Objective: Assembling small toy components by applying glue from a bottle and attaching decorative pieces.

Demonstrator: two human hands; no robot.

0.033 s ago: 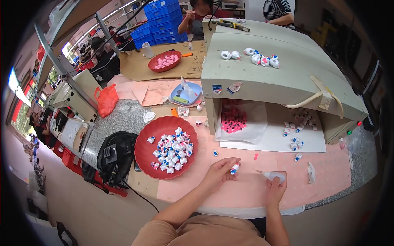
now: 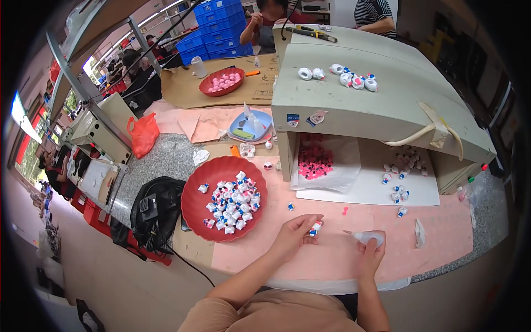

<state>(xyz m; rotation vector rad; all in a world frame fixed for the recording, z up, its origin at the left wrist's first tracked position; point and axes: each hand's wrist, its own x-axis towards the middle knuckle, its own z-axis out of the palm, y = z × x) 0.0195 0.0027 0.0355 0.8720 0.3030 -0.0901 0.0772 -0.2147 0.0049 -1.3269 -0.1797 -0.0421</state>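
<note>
Pink-covered table (image 2: pixel 332 260) with red bowl (image 2: pixel 193 207), white sheet (image 2: pixel 365 193)

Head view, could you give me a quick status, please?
Left hand pinching small toy piece. Right hand gripping glue bottle. Red bowl alongside.

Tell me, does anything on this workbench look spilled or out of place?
A few small toy pieces lie loose on the pink mat: one just right of the red bowl, another in front of the grey box. A tiny pink bit sits between them. Otherwise nothing looks damaged.
</note>
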